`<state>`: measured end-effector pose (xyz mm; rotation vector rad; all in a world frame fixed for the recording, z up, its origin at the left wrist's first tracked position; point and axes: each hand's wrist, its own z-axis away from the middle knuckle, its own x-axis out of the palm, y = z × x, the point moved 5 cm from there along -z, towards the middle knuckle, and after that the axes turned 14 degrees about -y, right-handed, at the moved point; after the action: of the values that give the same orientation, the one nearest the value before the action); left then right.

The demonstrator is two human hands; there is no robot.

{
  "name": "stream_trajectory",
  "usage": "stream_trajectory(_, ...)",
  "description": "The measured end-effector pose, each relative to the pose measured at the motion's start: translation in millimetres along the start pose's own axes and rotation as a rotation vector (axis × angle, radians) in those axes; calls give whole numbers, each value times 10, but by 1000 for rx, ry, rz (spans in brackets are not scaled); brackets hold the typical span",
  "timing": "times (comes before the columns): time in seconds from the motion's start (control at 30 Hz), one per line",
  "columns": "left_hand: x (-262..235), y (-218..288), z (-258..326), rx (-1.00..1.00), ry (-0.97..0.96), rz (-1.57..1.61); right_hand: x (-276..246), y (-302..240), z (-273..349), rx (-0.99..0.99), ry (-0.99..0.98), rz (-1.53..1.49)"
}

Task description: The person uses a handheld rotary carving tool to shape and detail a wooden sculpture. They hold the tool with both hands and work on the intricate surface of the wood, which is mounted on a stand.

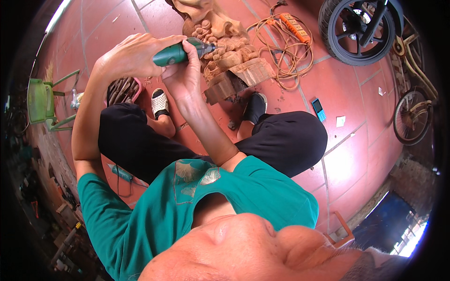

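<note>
Both of my hands are closed around a green rotary tool (pixel 171 55). My left hand (pixel 133 55) wraps over its rear and top. My right hand (pixel 185 77) grips it from below, with the thumb up along its front. The tool's grey nose points right, its thin bit at the edge of a reddish-brown wood carving (pixel 232 55). Whether the bit touches the wood I cannot tell. Round bead-like shapes and folds are cut into the carving, and its blocky base (pixel 251 72) lies toward my feet.
An orange power strip (pixel 294 28) with a tangled cord (pixel 286 70) lies right of the carving. Beyond are a motorbike wheel (pixel 358 30) and a bicycle wheel (pixel 412 116). A blue phone (pixel 318 109) lies on the tiles. Left are a green chair (pixel 41 100) and a pink basket (pixel 138 89) of wooden-handled tools.
</note>
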<state>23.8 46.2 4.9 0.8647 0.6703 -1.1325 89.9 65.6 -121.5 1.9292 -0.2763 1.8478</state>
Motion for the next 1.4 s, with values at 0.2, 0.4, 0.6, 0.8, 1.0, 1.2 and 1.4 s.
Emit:
stream_trajectory(0.2,-108,66,-27,-90,-91,51,2,-14,-51,-10,9,-19)
stream_trajectory(0.4,-169,3,-97,-114,-109,-21,98,-40,-114,12,17,-52)
stream_trajectory(0.6,-303,39,-211,-170,-185,-41,102,-63,-228,12,-24,-110)
stream_trajectory(0.8,-306,-17,-244,-139,-107,-26,42,-58,-325,7,45,-163)
stream_trajectory(1.0,-253,-107,-279,-192,-116,-20,-56,-35,-381,-1,34,-167)
stream_trajectory(1.2,-237,-138,-305,-155,-92,-56,-93,-34,-368,7,61,-167)
stream_trajectory(1.4,-280,-55,-308,-146,-62,-55,-9,-105,-355,2,17,-107)
